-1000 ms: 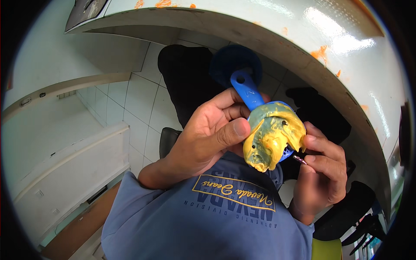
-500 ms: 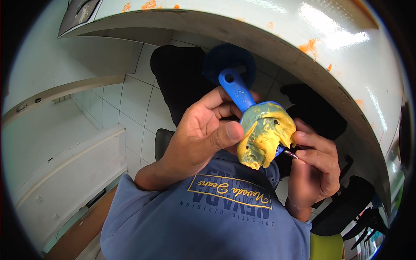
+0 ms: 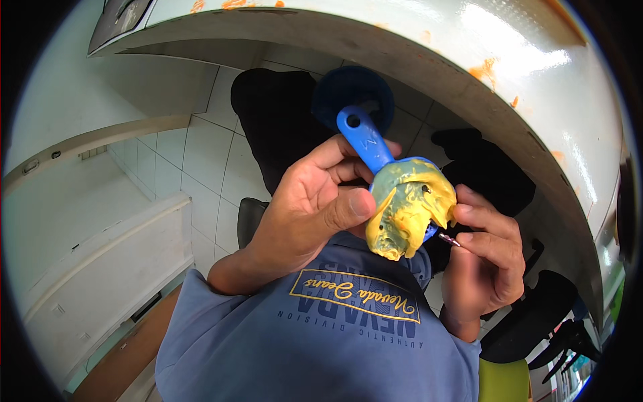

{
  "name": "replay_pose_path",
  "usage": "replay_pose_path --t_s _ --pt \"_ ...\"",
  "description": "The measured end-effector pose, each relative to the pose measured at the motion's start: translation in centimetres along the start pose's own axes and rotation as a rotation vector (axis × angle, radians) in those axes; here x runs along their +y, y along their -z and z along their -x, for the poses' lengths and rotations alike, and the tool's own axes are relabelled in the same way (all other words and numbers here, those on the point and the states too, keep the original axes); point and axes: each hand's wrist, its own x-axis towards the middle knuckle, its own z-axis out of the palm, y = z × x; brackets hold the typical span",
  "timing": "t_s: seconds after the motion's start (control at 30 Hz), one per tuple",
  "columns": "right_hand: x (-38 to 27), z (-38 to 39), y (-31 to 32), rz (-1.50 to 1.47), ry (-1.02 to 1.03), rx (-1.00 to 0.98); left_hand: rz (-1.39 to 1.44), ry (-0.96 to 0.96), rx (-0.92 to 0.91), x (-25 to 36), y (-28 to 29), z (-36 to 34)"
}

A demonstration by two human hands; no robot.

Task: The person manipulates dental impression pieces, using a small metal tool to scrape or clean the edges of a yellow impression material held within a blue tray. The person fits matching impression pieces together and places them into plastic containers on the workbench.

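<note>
Holding a blue dental impression tray [image 3: 375,151] up in the air, in front of the chest, with nothing under it; the white counter's [image 3: 529,100] curved edge runs above and to the right. Left hand [image 3: 305,211] closed around the base of the tray's handle, thumb pressed against the near side of the yellow impression material [image 3: 408,211] heaped in the tray's bowl. Right hand [image 3: 485,264] curled beside the bowl's right edge, fingers pinched shut on a thin dark tool [image 3: 447,238] whose tip touches or nearly touches the yellow mass.

Handling, as judged: tray is light, rigid plastic; the handle is the safe place to grip. The yellow material looks set but rubbery, with thin ragged edges that could tear; best kept off hard squeezing.

Hard to make out: most of the tool is hidden inside the right hand, so its kind is unclear. The tray's bowl is buried under the yellow mass. A round blue object [image 3: 351,94] behind the handle is only partly seen.
</note>
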Motion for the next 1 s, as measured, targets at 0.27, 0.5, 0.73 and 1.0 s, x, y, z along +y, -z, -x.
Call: replay_pose_path --t_s 0.27,0.5,0.73,1.0 --pt "0.3 0.2 -0.3 -0.012 -0.010 -0.009 0.092 -0.003 0.006 0.2 0.1 0.4" --pt "0.4 0.3 -0.8 -0.032 -0.024 0.007 0.130 -0.024 0.006 -0.3 0.4 0.4" --pt "0.5 0.4 -0.7 -0.035 -0.035 0.005 0.097 -0.008 0.013 -0.3 0.3 0.2" --pt "-0.2 0.3 0.2 -0.025 -0.008 -0.009 0.019 -0.027 -0.008 -0.6 0.6 0.2"
